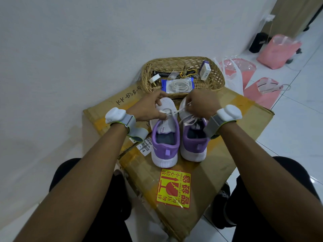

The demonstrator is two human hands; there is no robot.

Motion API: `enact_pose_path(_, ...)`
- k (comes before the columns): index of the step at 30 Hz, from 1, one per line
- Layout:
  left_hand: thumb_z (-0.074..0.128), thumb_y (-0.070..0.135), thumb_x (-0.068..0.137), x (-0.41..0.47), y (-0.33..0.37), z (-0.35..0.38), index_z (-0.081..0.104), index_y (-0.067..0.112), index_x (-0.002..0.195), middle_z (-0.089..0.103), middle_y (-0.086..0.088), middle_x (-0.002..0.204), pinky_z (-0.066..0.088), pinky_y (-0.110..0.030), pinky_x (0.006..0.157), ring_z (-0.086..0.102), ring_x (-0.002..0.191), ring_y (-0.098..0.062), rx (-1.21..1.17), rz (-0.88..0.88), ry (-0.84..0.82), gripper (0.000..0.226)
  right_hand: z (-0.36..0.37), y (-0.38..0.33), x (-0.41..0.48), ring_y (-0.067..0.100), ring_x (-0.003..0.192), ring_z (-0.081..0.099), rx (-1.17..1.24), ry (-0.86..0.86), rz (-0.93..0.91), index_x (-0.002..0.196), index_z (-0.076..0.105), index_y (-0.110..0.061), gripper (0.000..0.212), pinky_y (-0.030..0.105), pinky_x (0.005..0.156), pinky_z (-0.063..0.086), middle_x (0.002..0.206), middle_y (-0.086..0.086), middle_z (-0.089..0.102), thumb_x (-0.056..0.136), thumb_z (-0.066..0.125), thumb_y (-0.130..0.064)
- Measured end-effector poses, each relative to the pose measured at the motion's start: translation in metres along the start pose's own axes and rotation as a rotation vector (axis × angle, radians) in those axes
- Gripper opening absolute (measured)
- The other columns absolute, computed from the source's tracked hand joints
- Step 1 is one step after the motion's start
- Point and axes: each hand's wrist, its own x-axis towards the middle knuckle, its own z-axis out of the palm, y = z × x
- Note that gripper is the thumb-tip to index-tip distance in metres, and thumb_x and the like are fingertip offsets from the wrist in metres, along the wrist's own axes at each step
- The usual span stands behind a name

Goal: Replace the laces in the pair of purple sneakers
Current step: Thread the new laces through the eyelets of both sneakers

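Two purple and white sneakers stand side by side on a cardboard box (218,133), heels toward me: the left sneaker (165,142) and the right sneaker (194,140). A white lace (174,112) runs between my two hands over the shoes' fronts. My left hand (148,109) pinches the lace over the left sneaker's toe area. My right hand (201,103) grips lace strands above the right sneaker. A packet of new white laces (177,86) lies in the wicker basket (216,75) behind the shoes.
The basket also holds a small white box (204,70), keys and other small items. A red and yellow fragile sticker (173,188) marks the box's near side. Pink bags (277,51) stand on the tiled floor at the right. A white wall is at the left.
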Motion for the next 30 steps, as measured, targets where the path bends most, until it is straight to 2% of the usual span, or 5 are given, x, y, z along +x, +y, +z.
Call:
enact_pose_path(4,0.087,0.025,0.073,0.001,0.000,0.000,0.056,0.026,0.128,0.056,-0.003,0.109,0.051,-0.035,0.081,0.054,0.086,-0.019,0.012,-0.020,-0.027,0.063,-0.009,0.018,0.004,0.029,0.081,0.068,0.065,0.035,0.161,0.084,0.076,-0.021,0.011,0.030,0.066,0.048,0.086,0.005,0.071,0.074,0.075,-0.022)
enact_pose_path(10,0.085,0.024,0.071,0.004,0.002,0.007,0.071,0.023,0.103,0.056,0.002,0.089,0.042,-0.027,0.063,0.051,0.073,-0.012,0.101,0.003,0.009,0.035,-0.002,0.004,0.000,0.030,0.114,0.049,0.193,-0.162,-0.176,0.106,0.069,-0.035,0.035,0.046,0.095,0.043,0.117,0.004,0.057,0.073,0.078,-0.039)
enact_pose_path(17,0.078,0.013,0.070,0.005,0.006,0.016,0.073,0.020,0.075,0.054,0.009,0.059,0.047,-0.032,0.063,0.048,0.057,-0.008,0.182,0.075,0.066,0.010,0.006,-0.002,-0.002,0.026,0.102,0.054,0.072,-0.072,-0.202,0.075,0.076,-0.027,0.013,0.041,0.086,0.040,0.099,-0.003,0.068,0.070,0.076,-0.038)
enact_pose_path(20,0.078,0.011,0.071,0.006,0.005,0.012,0.072,0.019,0.079,0.056,0.005,0.061,0.049,-0.034,0.063,0.049,0.058,-0.012,0.136,0.067,0.045,0.013,0.001,0.011,0.002,0.021,0.081,0.061,0.166,-0.132,-0.168,0.067,0.075,-0.026,0.039,0.034,0.071,0.047,0.082,-0.003,0.071,0.066,0.075,-0.065)
enact_pose_path(30,0.072,0.011,0.081,0.019,-0.003,0.016,0.067,0.016,0.099,0.060,-0.003,0.079,0.044,-0.031,0.067,0.051,0.067,-0.014,-0.010,0.023,0.173,0.019,0.010,0.012,0.020,0.031,0.110,0.053,0.171,-0.142,-0.204,0.084,0.069,-0.029,0.007,0.046,0.096,0.040,0.110,0.004,0.063,0.080,0.068,-0.035)
